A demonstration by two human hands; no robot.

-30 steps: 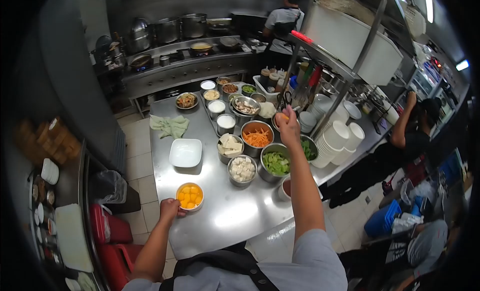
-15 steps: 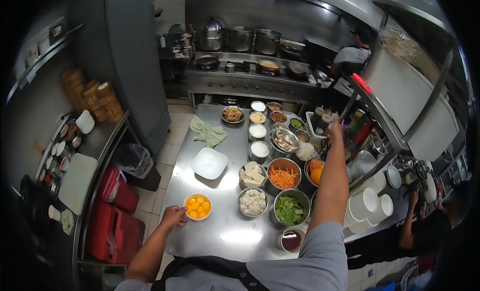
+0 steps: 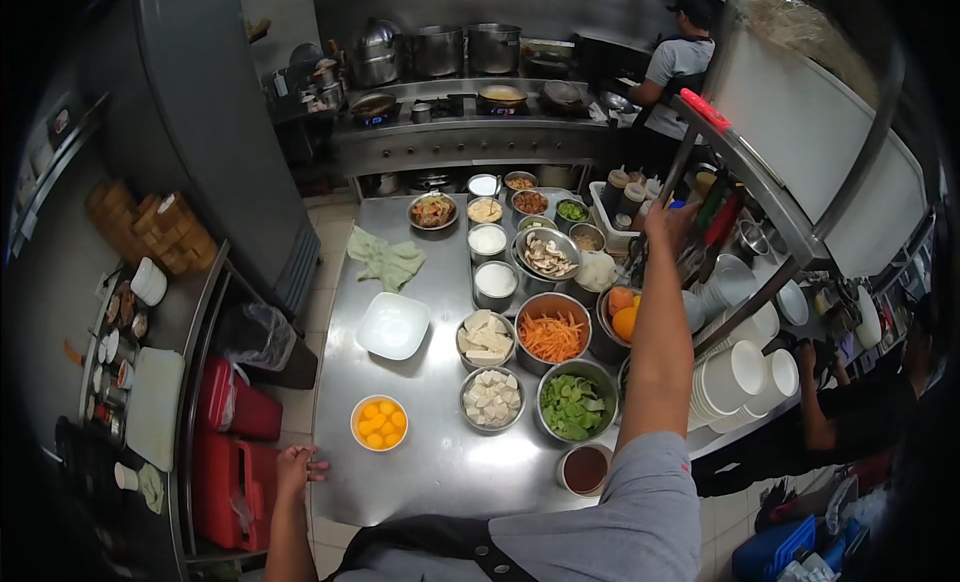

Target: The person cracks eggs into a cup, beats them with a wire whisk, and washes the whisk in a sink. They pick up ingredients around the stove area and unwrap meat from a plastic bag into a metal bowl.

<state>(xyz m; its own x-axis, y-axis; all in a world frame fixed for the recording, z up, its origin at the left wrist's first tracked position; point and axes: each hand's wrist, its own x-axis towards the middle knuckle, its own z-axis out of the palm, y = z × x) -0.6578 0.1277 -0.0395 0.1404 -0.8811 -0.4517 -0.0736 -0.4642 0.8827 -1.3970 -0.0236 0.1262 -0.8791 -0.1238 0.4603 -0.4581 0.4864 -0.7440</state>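
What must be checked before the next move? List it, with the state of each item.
1. Left hand free: ok, open and apart from the yolk bowl.
2. Yolk bowl upright on the table: ok.
3. White dish empty: ok.
4. Right hand holding anything: cannot tell; it is out by the bottles.
5. Sauce cup well clear of the right sleeve: not ok, they look very close.

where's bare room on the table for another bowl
The near side of the steel table, between the yolks and the dark sauce; a narrower strip separates yolks and white cubes. Crowded: from carrot shreds to squeeze bottles.
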